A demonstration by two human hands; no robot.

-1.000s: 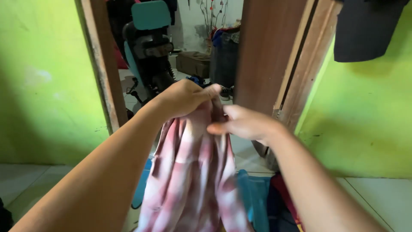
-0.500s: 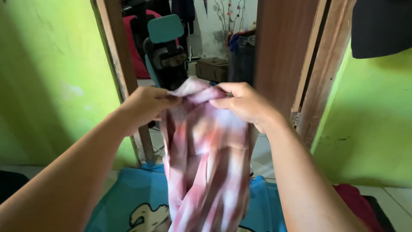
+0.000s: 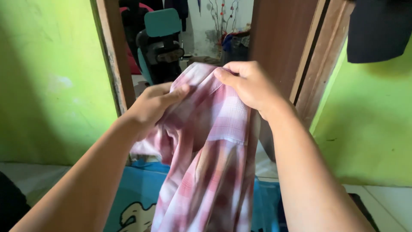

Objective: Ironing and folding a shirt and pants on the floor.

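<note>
A pink and white plaid shirt (image 3: 210, 159) hangs in front of me, held up at chest height. My right hand (image 3: 249, 86) pinches its top edge near the collar. My left hand (image 3: 154, 105) grips the cloth a little lower on the left side, thumb over the fabric. The shirt's lower part drops out of the frame at the bottom.
A blue printed cloth (image 3: 137, 197) lies on the floor below the shirt. Ahead is a wooden door frame (image 3: 111, 60) in a green wall (image 3: 47, 81), with a teal-backed chair (image 3: 161, 38) beyond. A dark garment (image 3: 377, 30) hangs at the upper right.
My right hand has risen with the shirt's top edge. My left hand has slid lower along the cloth, and the shirt has spread wider.
</note>
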